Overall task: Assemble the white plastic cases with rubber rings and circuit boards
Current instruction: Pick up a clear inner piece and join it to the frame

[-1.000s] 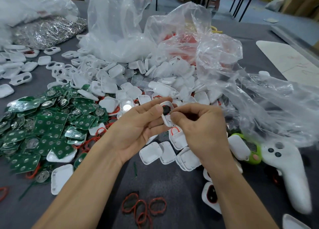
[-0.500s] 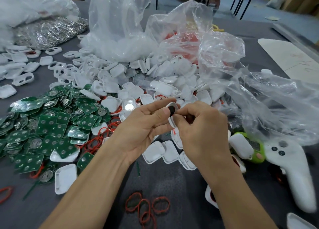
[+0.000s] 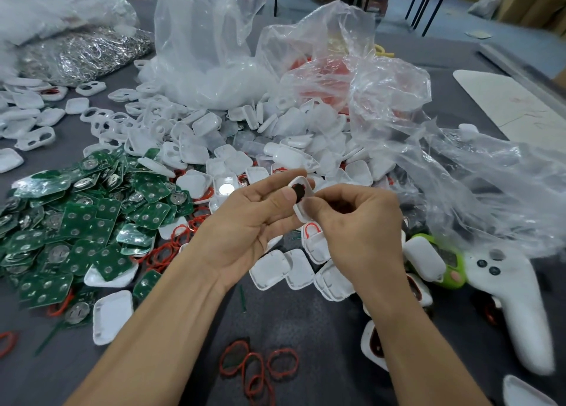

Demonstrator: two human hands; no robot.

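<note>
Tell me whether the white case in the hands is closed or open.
Open. The case, pinched between left hand and right hand, shows its hollow inside holding a dark part; no cover.

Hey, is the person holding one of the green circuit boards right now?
No: the left hand and right hand together pinch a small white plastic case, while the green circuit boards lie untouched in a pile.

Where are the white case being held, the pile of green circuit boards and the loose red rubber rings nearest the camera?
white case (image 3: 298, 180): head view, its upper white rim.
circuit boards (image 3: 82, 221): head view, a green board mid-pile.
rubber rings (image 3: 283, 349): head view, top band of the rightmost ring.
</note>
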